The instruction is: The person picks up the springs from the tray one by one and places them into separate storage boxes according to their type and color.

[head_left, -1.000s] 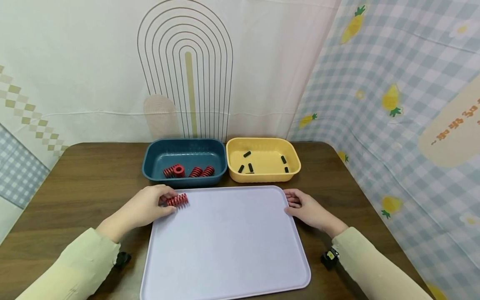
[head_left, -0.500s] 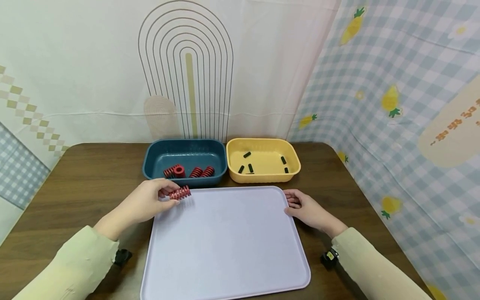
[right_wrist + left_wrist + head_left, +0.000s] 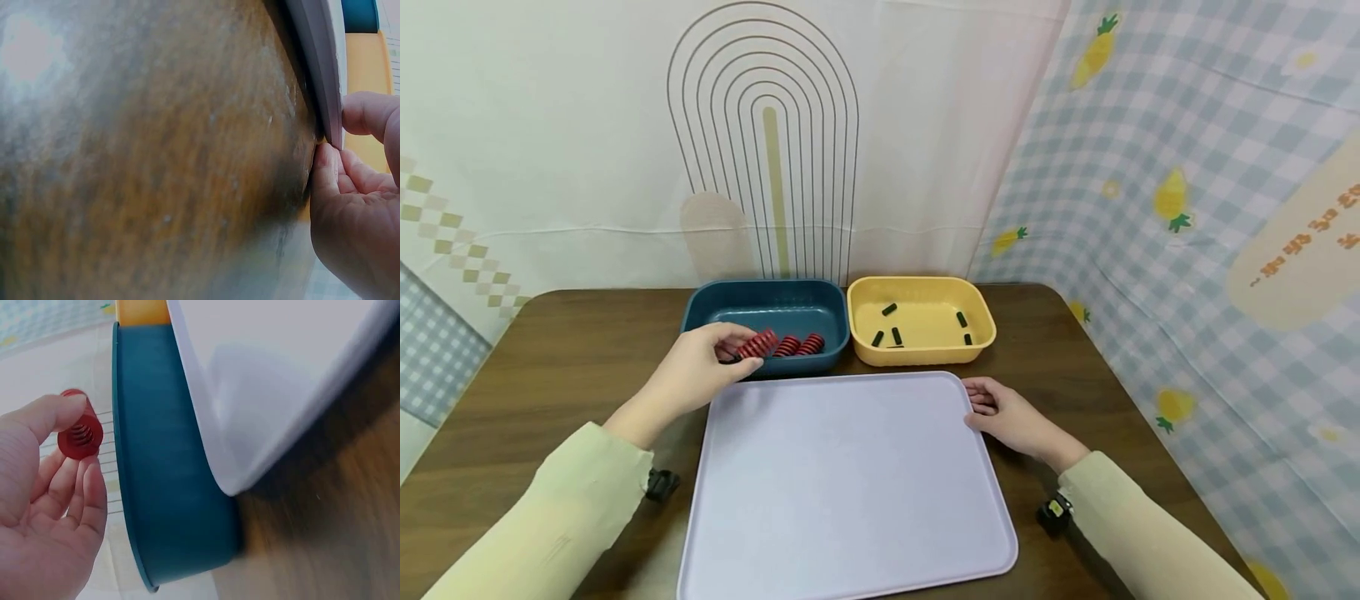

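In the head view my left hand (image 3: pixel 703 362) pinches a red coil spring (image 3: pixel 757 344) between thumb and fingers, above the near left part of the blue bin (image 3: pixel 820 302). The left wrist view shows the spring (image 3: pixel 80 440) end-on, its hollow facing the camera. More red springs (image 3: pixel 810 343) lie in the bin; the left hand may hide others. My right hand (image 3: pixel 1015 421) holds the far right corner of the pale lilac tray (image 3: pixel 850 483). In the right wrist view the thumb presses one side of the tray's rim (image 3: pixel 325 69), with fingertips against the other side.
A yellow bin (image 3: pixel 921 357) with several small dark green cylinders (image 3: pixel 897 336) stands right of the blue bin. Both bins sit just behind the tray on the brown wooden table (image 3: pixel 580 358). Printed cloths (image 3: pixel 917 167) hang behind and to the right.
My left hand has lifted the spring from the tray's far left corner and carried it away from me to above the blue bin. The right hand has kept its place on the tray.
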Demonstrator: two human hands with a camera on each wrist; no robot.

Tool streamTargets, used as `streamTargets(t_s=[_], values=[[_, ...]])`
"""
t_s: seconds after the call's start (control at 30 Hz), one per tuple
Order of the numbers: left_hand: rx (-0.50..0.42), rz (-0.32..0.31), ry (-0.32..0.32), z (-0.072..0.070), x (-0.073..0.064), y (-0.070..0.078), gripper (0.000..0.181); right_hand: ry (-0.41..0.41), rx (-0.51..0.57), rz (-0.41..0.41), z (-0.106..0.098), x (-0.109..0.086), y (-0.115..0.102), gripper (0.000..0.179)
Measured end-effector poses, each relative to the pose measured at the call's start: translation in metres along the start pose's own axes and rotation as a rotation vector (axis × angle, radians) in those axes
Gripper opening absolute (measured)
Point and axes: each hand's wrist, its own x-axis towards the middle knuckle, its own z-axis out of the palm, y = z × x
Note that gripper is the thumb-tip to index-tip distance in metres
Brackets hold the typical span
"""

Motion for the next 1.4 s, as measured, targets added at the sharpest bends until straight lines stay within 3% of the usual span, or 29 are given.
streamTargets(t_s=[0.2,0.33,0.53,0.7,1.07,1.4], values=[[-0.024,-0.027,0.071,0.006,0.018,-0.001,0.039,0.005,0.016,0.007,0.000,0.000,-0.001,0.055],[-0.027,-0.042,0.117,0.008,0.030,-0.003,0.040,0.004,0.019,0.017,0.002,-0.006,-0.014,0.053],[-0.009,-0.116,0.148,0.003,0.045,-0.013,0.040,-0.017,0.012,0.002,0.001,-0.013,-0.032,0.054],[0.015,-0.148,0.139,0.003,0.047,-0.020,0.039,-0.022,-0.004,0.034,0.000,-0.014,-0.037,0.054],[0.022,-0.150,0.111,0.006,0.050,-0.024,0.040,0.004,0.004,0.016,0.001,-0.001,-0.005,0.053],[0.015,-0.157,0.093,0.008,0.050,-0.025,0.040,0.017,-0.028,0.023,0.001,0.000,-0.004,0.052]])
